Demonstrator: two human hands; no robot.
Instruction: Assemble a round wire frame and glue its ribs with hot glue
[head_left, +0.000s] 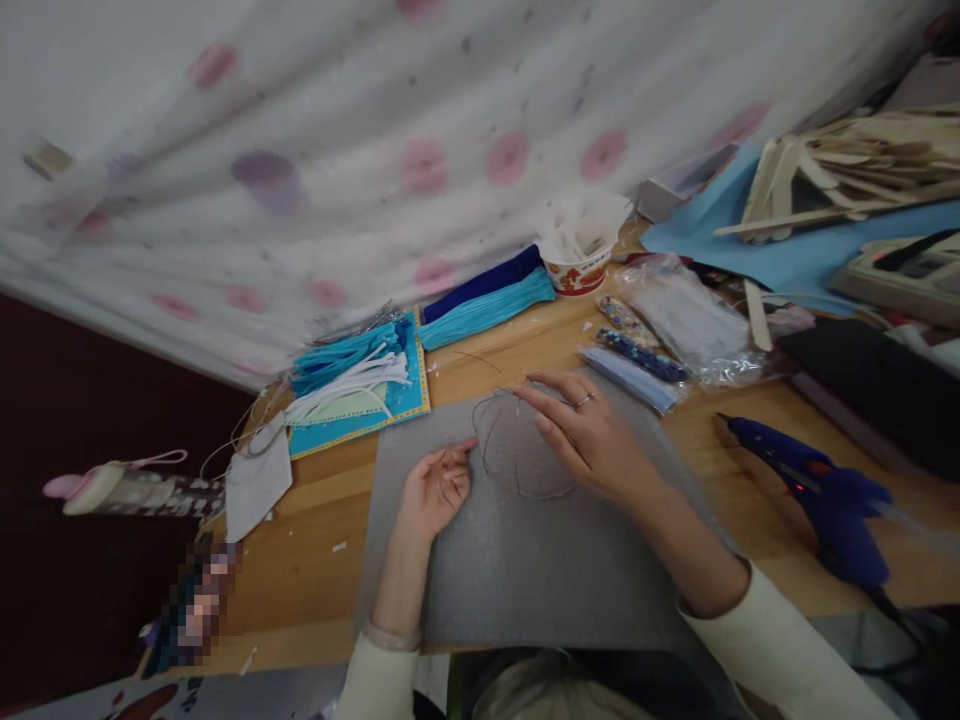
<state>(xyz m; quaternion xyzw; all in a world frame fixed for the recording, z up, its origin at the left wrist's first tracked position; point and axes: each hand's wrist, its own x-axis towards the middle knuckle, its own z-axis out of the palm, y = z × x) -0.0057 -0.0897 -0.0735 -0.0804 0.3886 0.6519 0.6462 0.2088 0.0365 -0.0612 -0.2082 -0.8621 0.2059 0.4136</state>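
Several thin dark loops of wire (pixel 486 440) lie on a grey mat (pixel 510 590) between my hands. My left hand (pixel 439 488) rests at the left of the loops, most fingers curled in and one fingertip pointing at the wire; whether something thin is in it I cannot make out. Over the right side of the loops, my right hand (pixel 596 430), with a ring on a finger, reaches with fingers stretched and apart. Its fingertips touch or hover just above the wire. A paler curved strand (pixel 544 495) shows below that hand.
Blue and white fuzzy stems (pixel 352 365) lie on a blue card at left; blue bundles (pixel 487 300) lie behind. A paper tub (pixel 577 272) stands at the back. Plastic packets (pixel 690 320), a blue glue gun (pixel 817 495) and wooden sticks (pixel 862 165) occupy the right.
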